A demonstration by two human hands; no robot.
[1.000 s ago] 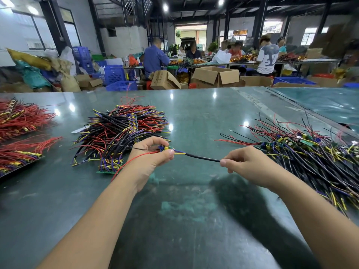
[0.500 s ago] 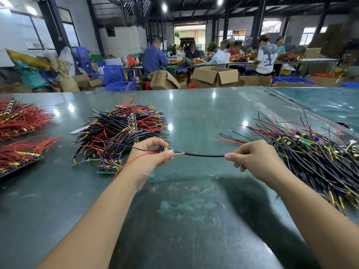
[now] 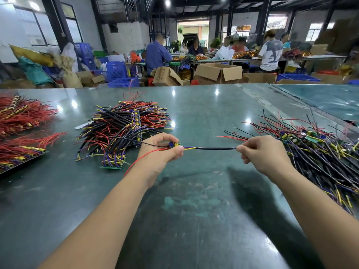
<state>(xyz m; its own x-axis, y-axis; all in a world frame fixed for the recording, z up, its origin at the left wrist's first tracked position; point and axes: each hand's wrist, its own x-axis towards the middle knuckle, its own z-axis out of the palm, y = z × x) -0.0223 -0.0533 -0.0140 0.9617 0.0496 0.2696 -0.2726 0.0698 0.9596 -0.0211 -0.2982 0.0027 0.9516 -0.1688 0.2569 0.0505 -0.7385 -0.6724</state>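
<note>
I have my left hand [image 3: 161, 154] pinching a small green circuit board with blue and yellow parts [image 3: 175, 145] above the middle of the glossy dark green table [image 3: 194, 210]. My right hand [image 3: 260, 154], at its 3 o'clock, pinches the end of the board's black sleeved cable [image 3: 213, 148], pulled straight between both hands. A stacked pile of black, red and yellow wired boards [image 3: 120, 131] lies at 10 o'clock, and a loose tangle of wired boards [image 3: 320, 156] at 3 o'clock
</note>
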